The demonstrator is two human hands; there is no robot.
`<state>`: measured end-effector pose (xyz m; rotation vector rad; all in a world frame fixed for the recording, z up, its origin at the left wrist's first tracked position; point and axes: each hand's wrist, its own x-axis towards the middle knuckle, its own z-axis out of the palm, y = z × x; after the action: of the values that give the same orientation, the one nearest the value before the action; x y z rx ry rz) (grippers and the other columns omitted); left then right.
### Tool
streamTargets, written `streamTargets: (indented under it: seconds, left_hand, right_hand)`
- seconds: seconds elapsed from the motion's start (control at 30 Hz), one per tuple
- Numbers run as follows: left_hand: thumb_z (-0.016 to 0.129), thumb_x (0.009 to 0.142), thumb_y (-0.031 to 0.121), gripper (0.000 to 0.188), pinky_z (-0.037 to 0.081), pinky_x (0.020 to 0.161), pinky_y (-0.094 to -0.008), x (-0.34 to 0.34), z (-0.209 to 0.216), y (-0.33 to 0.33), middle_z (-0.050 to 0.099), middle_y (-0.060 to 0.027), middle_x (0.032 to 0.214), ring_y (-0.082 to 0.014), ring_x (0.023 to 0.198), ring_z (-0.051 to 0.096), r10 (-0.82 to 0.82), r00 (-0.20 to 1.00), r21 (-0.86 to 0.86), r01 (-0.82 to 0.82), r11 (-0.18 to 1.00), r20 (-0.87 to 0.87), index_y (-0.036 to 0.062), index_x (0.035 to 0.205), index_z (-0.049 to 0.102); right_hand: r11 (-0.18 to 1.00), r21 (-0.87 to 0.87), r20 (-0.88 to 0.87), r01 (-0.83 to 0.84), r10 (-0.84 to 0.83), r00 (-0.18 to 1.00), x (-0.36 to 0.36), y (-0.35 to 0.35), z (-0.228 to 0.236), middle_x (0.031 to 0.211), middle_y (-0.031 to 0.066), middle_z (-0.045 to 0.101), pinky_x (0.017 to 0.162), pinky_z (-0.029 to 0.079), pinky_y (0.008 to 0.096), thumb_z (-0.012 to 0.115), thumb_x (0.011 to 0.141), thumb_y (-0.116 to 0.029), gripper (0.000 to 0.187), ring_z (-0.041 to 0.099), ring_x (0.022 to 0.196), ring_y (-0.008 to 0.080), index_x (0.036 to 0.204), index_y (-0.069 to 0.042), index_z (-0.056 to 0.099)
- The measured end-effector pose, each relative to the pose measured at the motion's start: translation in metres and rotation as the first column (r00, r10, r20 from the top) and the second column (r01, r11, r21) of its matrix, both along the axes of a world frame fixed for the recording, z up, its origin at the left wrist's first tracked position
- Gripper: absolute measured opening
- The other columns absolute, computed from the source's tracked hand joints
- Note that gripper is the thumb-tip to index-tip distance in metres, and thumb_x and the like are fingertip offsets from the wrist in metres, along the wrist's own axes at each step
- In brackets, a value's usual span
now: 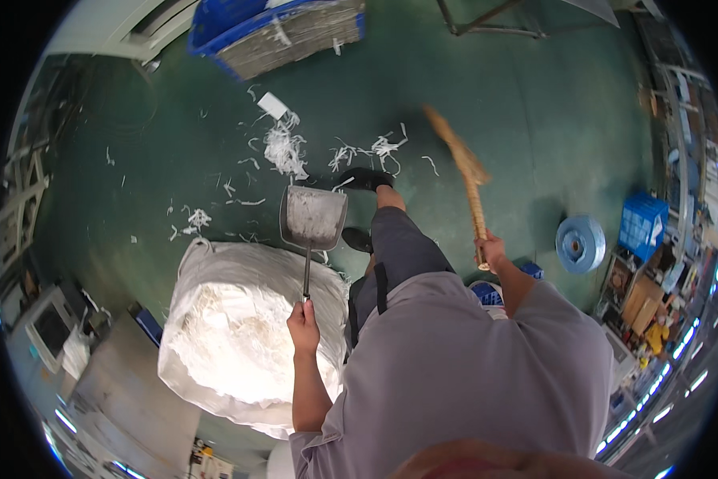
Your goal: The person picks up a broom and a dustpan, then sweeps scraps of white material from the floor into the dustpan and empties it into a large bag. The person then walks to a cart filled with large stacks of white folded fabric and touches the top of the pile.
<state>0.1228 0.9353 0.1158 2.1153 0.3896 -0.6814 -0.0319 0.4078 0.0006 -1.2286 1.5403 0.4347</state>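
My left hand [301, 326] is closed round the handle of a grey metal dustpan [316, 217], whose pan points away from me and looks bare. Just beyond its lip lies a pile of white paper strips [284, 150], with a white card at its far end. My right hand [490, 251] grips the handle of a straw broom [469, 168], its bristle end blurred and held out to the far right, apart from the strips. Beside my left forearm stands a big white woven sack [251, 271] full of white shreds.
More strips [383, 149] are scattered on the green floor near my shoes. A blue bin [275, 36] with a cardboard side stands at the far edge. To the right are a roll of pale blue twine [580, 244], a blue crate [643, 223] and cluttered shelves.
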Motion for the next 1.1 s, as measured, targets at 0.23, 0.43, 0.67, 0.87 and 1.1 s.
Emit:
streamTargets:
  seconds: [0.23,0.43,0.67,0.87,1.1]
  left_hand:
    - [0.057,0.103,0.03,0.042,0.035,0.054,-0.0309,-0.074,0.01,0.046,0.042,-0.0029,0.059,-0.0108,0.06,0.036,0.143,0.989,-0.063,-0.141,0.988,0.028,0.0019,0.073,0.049]
    - [0.063,0.1,0.032,0.042,0.039,0.054,-0.0351,-0.102,0.0,0.054,0.048,-0.0096,0.058,-0.0139,0.058,0.041,0.146,0.988,0.049,-0.148,0.988,0.048,-0.0012,0.075,0.056]
    - [0.065,0.096,0.041,0.047,0.046,0.06,-0.0437,-0.102,0.014,0.051,0.062,-0.0215,0.067,-0.0377,0.062,0.061,0.165,0.986,0.156,-0.163,0.974,0.0,-0.002,0.078,0.061]
    - [0.066,0.094,0.045,0.049,0.046,0.059,-0.0452,-0.092,0.004,0.056,0.061,-0.0206,0.067,-0.0401,0.062,0.06,0.244,0.968,0.152,-0.233,0.961,-0.059,-0.0012,0.078,0.061]
    - [0.063,0.097,0.041,0.049,0.042,0.055,-0.043,-0.035,-0.017,0.029,0.055,-0.02,0.062,-0.0328,0.054,0.05,0.408,0.911,0.197,-0.39,0.9,-0.059,-0.0016,0.074,0.056]
  right_hand:
    - [0.676,0.488,-0.042,0.553,-0.614,0.788,0.016,0.008,-0.129,0.066,0.0032,0.049,0.037,0.043,0.0255,0.065,0.089,-0.018,0.018,0.053,0.048,0.0185,0.099,-0.014,0.05]
    - [0.804,0.527,0.094,0.276,-0.378,0.921,0.138,0.284,-0.125,0.09,0.015,0.059,0.05,0.056,0.0439,0.069,0.089,-0.013,0.021,0.063,0.07,0.0315,0.104,-0.002,0.059]
    - [0.841,0.502,0.204,-0.202,0.112,0.973,0.231,0.342,-0.034,0.089,0.011,0.059,0.055,0.059,0.0404,0.075,0.083,-0.011,0.023,0.063,0.069,0.0272,0.102,-0.004,0.065]
    - [0.841,0.365,0.349,-0.399,0.273,0.896,0.348,0.286,0.006,0.075,0.0131,0.057,0.042,0.052,0.0394,0.068,0.085,-0.01,0.019,0.061,0.051,0.0268,0.1,0.001,0.062]
    - [0.826,0.274,0.311,-0.492,0.408,0.858,0.57,0.371,-0.051,0.075,0.0206,0.062,0.043,0.056,0.0376,0.072,0.086,-0.015,0.029,0.063,0.052,0.0297,0.095,0.009,0.058]
